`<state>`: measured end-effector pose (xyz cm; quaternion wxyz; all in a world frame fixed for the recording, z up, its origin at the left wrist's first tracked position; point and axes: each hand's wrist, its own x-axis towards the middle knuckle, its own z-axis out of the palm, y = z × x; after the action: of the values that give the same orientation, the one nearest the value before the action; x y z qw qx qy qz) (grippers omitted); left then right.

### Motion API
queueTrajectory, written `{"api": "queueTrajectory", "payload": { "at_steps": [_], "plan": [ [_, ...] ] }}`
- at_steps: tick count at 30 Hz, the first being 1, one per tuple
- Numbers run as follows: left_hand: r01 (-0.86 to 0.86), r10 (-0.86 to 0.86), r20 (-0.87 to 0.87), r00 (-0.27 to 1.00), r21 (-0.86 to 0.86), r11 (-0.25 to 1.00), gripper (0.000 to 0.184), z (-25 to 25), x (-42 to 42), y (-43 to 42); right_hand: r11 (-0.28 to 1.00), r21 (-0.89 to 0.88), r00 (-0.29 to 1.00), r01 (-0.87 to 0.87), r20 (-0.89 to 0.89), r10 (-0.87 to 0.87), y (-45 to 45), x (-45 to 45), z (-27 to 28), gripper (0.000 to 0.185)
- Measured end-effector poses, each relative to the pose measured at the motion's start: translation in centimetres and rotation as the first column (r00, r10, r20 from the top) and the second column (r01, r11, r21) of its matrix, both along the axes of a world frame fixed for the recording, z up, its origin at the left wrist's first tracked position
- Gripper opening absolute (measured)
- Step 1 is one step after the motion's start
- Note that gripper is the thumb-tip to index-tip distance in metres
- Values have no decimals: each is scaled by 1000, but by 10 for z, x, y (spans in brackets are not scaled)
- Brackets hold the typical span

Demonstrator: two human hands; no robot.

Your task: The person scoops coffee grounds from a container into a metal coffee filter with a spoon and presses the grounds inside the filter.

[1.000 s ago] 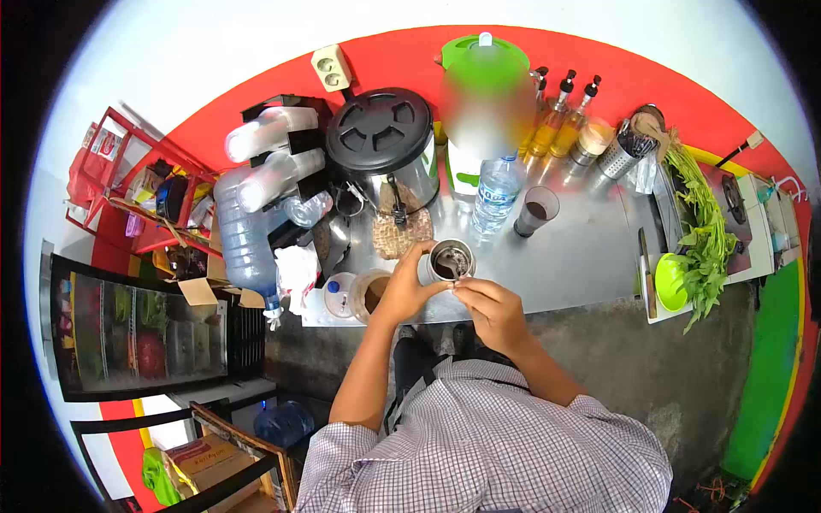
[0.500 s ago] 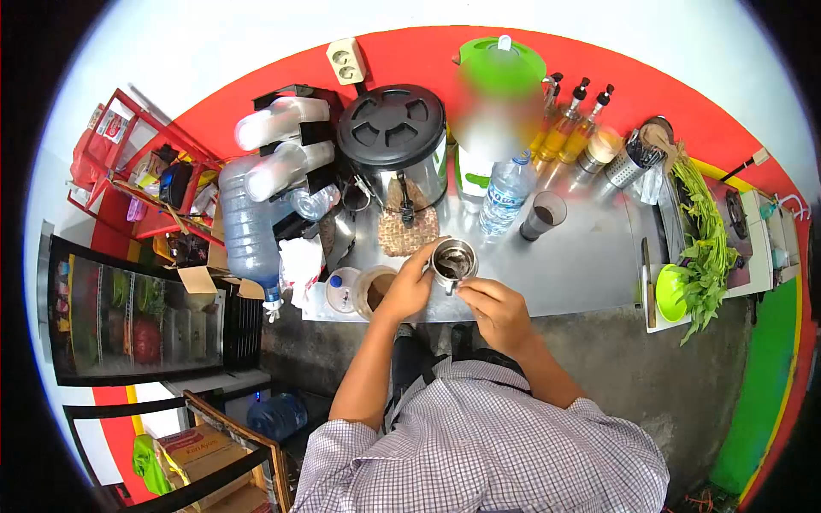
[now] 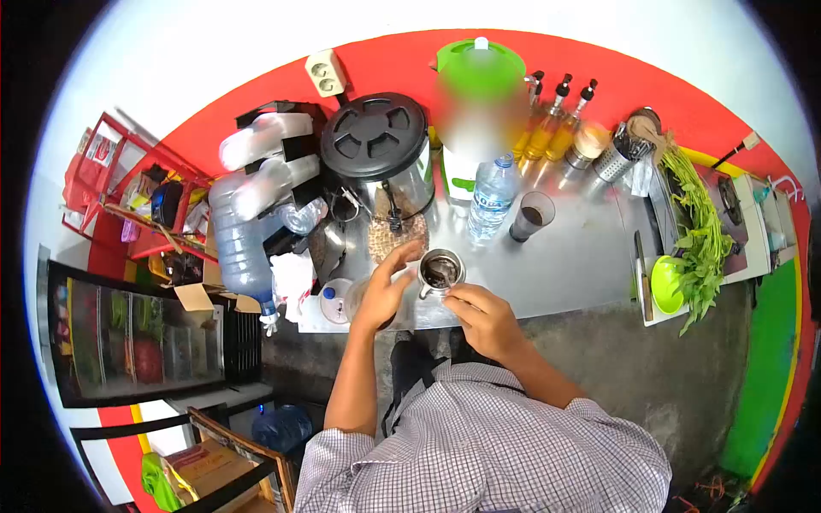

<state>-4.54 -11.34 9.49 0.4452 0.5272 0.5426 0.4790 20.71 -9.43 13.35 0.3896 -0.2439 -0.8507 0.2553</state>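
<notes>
A small metal cup [image 3: 425, 285] with dark contents stands near the front edge of the steel counter [image 3: 560, 282]. My right hand [image 3: 486, 320] is closed in a pinch at the cup's near rim, on what looks like the handle of a spoon [image 3: 443, 275] dipping into the cup. Just left of the cup, my left hand [image 3: 385, 295] is open, fingers apart and holding nothing. Beneath that hand is a clear jar [image 3: 352, 299], mostly hidden, beside a round lid with a blue knob [image 3: 333, 301].
Behind the cup stand a black-lidded dispenser [image 3: 376, 137], a water bottle [image 3: 493, 201] and a dark drinking glass [image 3: 532, 215]. Oil bottles [image 3: 547, 132] line the back wall. At right are leafy greens [image 3: 697, 231], a knife [image 3: 643, 274] and a green bowl [image 3: 667, 286].
My left hand has let go of the cup and opened to its left. The cup has turned, its handle now toward the lower left. The whole view has shifted slightly.
</notes>
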Motion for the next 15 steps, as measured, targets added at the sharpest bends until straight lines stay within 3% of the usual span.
{"api": "queueTrajectory", "payload": {
  "at_steps": [1, 2, 3, 5, 6, 9, 10, 15],
  "plan": [
    [15, -15, -43, 999, -1, 1000, 59, 3, -3, -5, 1000, -4, 1000, 8, -3, -8, 0, 0, 0, 38],
    [91, -91, -27, 995, -13, 996, 75, 4, -5, -8, 1000, 0, 1000, 5, -4, -5, 1, 0, 1, 38],
    [92, -92, -31, 995, -19, 996, 75, 11, -1, -11, 1000, 4, 1000, 0, -6, 0, 2, 0, 1, 38],
    [83, -80, -252, 964, 3, 997, 84, 27, 16, -15, 1000, -7, 1000, -6, -12, 6, 2, -4, -4, 39],
    [63, -70, -253, 965, -35, 997, 92, 27, 21, -14, 1000, -4, 999, -12, -29, 12, 2, -6, -4, 39],
    [34, -43, -184, 982, -53, 998, 91, 22, 27, -10, 1000, -9, 999, -27, -18, 27, 1, -4, 5, 38],
    [53, -45, -219, 975, 29, 998, 91, 12, 27, -11, 999, -21, 999, -31, 7, 31, 0, -2, 11, 37],
    [93, -66, -298, 952, 76, 993, 88, 0, 27, -17, 999, 20, 999, 32, 3, -32, 2, 2, 25, 32]
  ]
}}
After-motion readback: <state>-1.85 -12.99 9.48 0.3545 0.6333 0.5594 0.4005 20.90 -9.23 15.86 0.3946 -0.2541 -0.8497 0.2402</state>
